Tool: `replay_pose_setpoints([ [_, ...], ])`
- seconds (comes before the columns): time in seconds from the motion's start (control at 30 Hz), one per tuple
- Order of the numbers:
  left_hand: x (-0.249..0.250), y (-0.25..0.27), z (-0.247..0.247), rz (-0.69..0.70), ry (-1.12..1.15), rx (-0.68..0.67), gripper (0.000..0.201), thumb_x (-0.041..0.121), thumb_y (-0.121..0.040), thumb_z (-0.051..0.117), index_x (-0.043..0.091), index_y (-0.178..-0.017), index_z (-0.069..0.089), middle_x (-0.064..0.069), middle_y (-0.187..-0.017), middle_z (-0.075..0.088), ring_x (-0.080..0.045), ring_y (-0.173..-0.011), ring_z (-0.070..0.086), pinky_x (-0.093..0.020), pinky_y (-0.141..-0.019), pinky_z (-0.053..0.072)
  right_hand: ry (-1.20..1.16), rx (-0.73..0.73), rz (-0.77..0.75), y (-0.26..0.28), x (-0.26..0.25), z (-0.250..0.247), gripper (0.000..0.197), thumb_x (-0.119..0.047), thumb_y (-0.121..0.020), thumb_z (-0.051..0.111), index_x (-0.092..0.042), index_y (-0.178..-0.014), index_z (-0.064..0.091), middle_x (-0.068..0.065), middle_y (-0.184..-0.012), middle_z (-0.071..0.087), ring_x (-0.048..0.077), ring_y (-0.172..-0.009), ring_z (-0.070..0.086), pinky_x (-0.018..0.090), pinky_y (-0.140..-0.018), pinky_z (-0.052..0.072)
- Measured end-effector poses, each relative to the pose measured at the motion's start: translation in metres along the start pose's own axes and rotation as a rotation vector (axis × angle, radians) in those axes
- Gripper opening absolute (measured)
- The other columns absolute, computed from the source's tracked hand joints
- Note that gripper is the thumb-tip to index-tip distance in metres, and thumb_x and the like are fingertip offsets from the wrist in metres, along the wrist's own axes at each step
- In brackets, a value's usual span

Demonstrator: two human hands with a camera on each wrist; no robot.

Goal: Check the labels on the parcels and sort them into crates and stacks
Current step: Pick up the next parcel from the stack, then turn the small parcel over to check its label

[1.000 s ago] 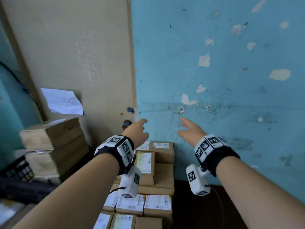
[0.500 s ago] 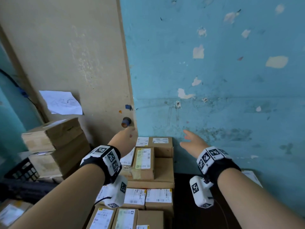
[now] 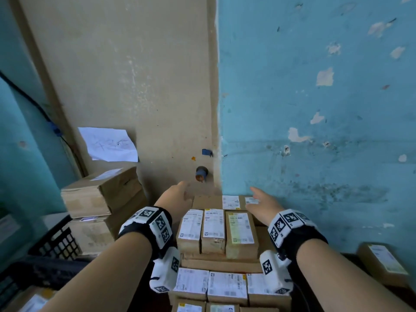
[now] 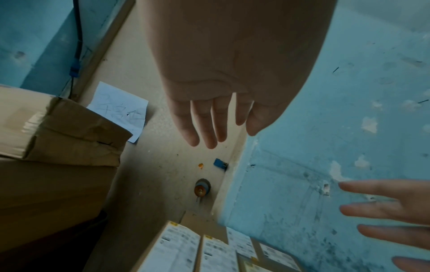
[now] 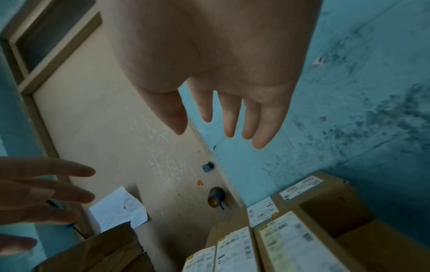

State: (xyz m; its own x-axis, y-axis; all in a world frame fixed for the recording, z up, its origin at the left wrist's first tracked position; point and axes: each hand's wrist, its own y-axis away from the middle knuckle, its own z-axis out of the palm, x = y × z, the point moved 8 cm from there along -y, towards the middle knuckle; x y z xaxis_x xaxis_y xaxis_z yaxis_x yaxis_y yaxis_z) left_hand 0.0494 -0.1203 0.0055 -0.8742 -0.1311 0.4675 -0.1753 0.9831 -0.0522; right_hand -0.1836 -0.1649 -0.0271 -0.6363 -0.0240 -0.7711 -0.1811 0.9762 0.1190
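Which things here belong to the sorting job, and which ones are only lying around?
Job:
labelled parcels
large boxes
black crate
left hand
right hand

Lying about:
paper sheet
wall knob
blue tape scrap

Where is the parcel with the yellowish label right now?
In the head view, the parcel with the yellowish label is centre, rightmost of three side-by-side parcels atop the stack, just below the right hand.

Both bare forearms reach forward side by side, each wrist wrapped in a black band with white marker blocks. The left hand (image 3: pixel 174 198) and the right hand (image 3: pixel 262 207) hang in the air, palms down, fingers straight and slightly spread, holding nothing and well apart.
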Motion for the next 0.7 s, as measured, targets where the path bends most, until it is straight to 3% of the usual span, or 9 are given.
replay_pose_setpoints([
  [0.2,-0.056,-0.028,-0.004,-0.02,-0.01,-0.058,0.053,0.015,-0.098,0.051,0.015,-0.148,0.034,-0.008,-0.137,0.054,-0.023,-0.124,0.053,-0.029,-0.098,0.043,-0.002,0.003,0.028,-0.014,-0.022,0.054,0.062,-0.017,-0.098,0.053,-0.022,-0.153,0.025,0.001,-0.158,0.03,0.021,-0.143,0.032,0.03,-0.113,0.031],
  [0.3,-0.057,-0.039,0.011,0.001,0.028,-0.098,0.053,0.015,-0.098,0.051,0.015,-0.148,0.034,-0.008,-0.139,0.053,-0.024,-0.125,0.052,-0.028,-0.098,0.042,-0.004,-0.001,0.096,-0.015,-0.002,0.065,0.063,-0.013,-0.098,0.053,-0.021,-0.154,0.025,0.001,-0.158,0.03,0.021,-0.142,0.034,0.027,-0.108,0.032],
  [0.37,-0.053,-0.041,0.027,0.016,0.053,-0.139,0.05,0.015,-0.098,0.052,0.016,-0.146,0.038,-0.007,-0.136,0.055,-0.023,-0.123,0.053,-0.026,-0.092,0.041,0.017,-0.004,0.153,-0.014,0.013,0.066,0.064,-0.011,-0.098,0.053,-0.021,-0.154,0.023,0.002,-0.158,0.029,0.021,-0.142,0.035,0.025,-0.103,0.035],
  [0.47,-0.048,-0.044,0.051,0.051,0.055,-0.199,0.052,0.016,-0.097,0.051,0.02,-0.147,0.037,-0.006,-0.134,0.055,-0.022,-0.117,0.055,-0.028,-0.092,0.046,0.051,0.007,0.184,-0.016,0.024,0.06,0.064,-0.012,-0.099,0.052,-0.02,-0.154,0.022,0.002,-0.158,0.029,0.021,-0.142,0.034,0.027,-0.106,0.034],
  [0.57,-0.037,-0.05,0.06,0.046,0.095,-0.217,0.054,0.015,-0.099,0.048,0.019,-0.15,0.033,-0.008,-0.139,0.052,-0.023,-0.121,0.054,-0.029,-0.093,0.048,0.064,0.023,0.178,-0.024,0.021,0.046,0.062,-0.014,-0.099,0.052,-0.02,-0.154,0.024,0.003,-0.154,0.036,0.022,-0.138,0.04,0.023,-0.1,0.036],
  [0.7,-0.016,-0.063,0.069,0.01,0.205,-0.223,0.051,0.013,-0.099,0.047,0.018,-0.148,0.035,-0.009,-0.137,0.053,-0.024,-0.118,0.055,-0.029,-0.092,0.047,0.046,0.061,0.169,-0.038,0.022,0.024,0.061,-0.015,-0.099,0.052,-0.024,-0.153,0.026,0.006,-0.146,0.047,0.025,-0.126,0.052,0.029,-0.097,0.044],
])
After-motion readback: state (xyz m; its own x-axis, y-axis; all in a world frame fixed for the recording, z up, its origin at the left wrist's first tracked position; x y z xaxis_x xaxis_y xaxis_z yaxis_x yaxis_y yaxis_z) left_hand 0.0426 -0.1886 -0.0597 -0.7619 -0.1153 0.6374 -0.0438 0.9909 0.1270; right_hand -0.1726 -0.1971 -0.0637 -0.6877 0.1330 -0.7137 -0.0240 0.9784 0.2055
